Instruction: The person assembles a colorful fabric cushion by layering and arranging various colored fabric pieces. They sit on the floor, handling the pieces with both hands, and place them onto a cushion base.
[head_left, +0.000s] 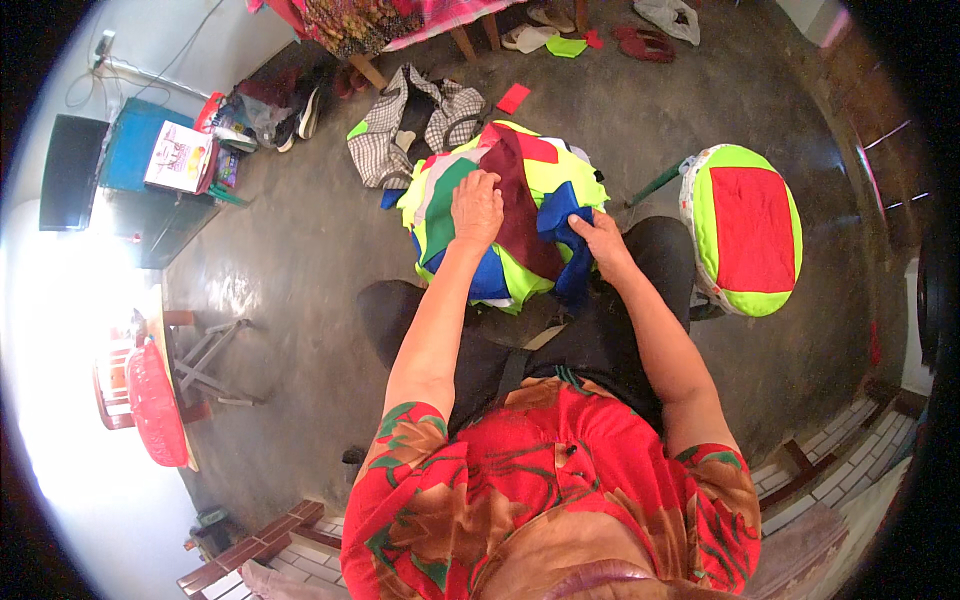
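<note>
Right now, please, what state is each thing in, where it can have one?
Left hand, fingers bent, on the cloth pile
Right hand, gripping blue cloth
Blue cloth, bunched
Cloth pile, loosely heaped
Checked cloth, crumpled
Red scrap, lying flat
Seat, cloth-covered
White bag, crumpled

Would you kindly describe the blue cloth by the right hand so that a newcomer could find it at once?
Start at the multicoloured cloth heap near the picture's centre. On its right side, the right hand pinches the blue cloth. Unlike the blue patch at the heap's lower edge, this one is in that hand's grasp.
</note>
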